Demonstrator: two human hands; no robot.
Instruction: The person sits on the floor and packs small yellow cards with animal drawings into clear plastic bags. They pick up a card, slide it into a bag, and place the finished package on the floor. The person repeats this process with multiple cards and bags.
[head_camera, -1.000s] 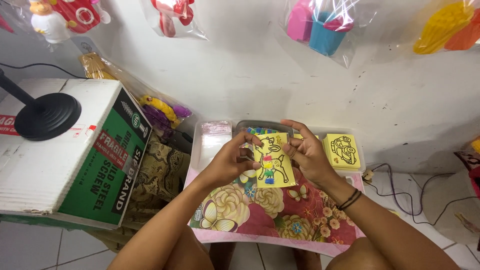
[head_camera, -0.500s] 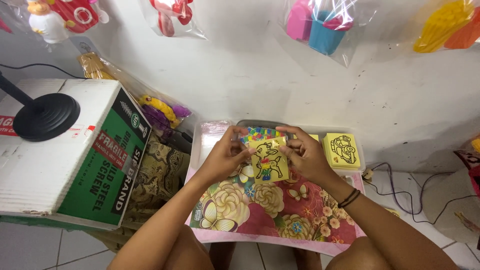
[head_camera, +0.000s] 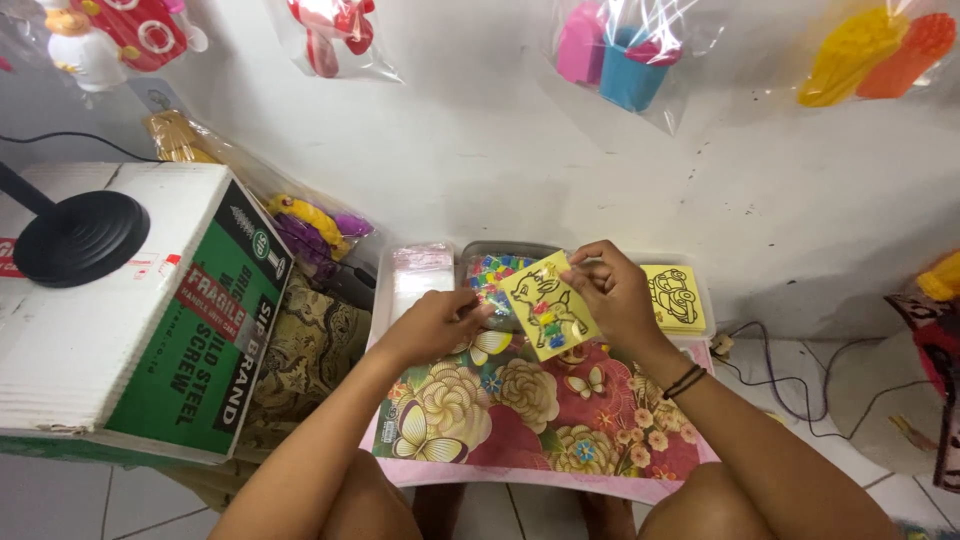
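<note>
1. Left of the floral tray (head_camera: 560, 440): a large cardboard box (head_camera: 140, 320), with a black round base (head_camera: 80, 235) on top.
2. On the tray's far edge: a clear container (head_camera: 690, 270) holding yellow cards (head_camera: 672, 297).
3. Above the tray's far half: right hand (head_camera: 615, 295), fingers pinched closed on a yellow deer card (head_camera: 548, 305), tilted.
4. Beside that card: left hand (head_camera: 435, 322), loosely curled, fingertips at the card's left edge; whether it grips anything cannot be told.

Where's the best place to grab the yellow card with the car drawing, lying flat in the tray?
Take the car card by its near edge, coming from the right side. It lies flat atop a stack in the tray, and the right hand, holding the deer card, blocks its left.
</note>
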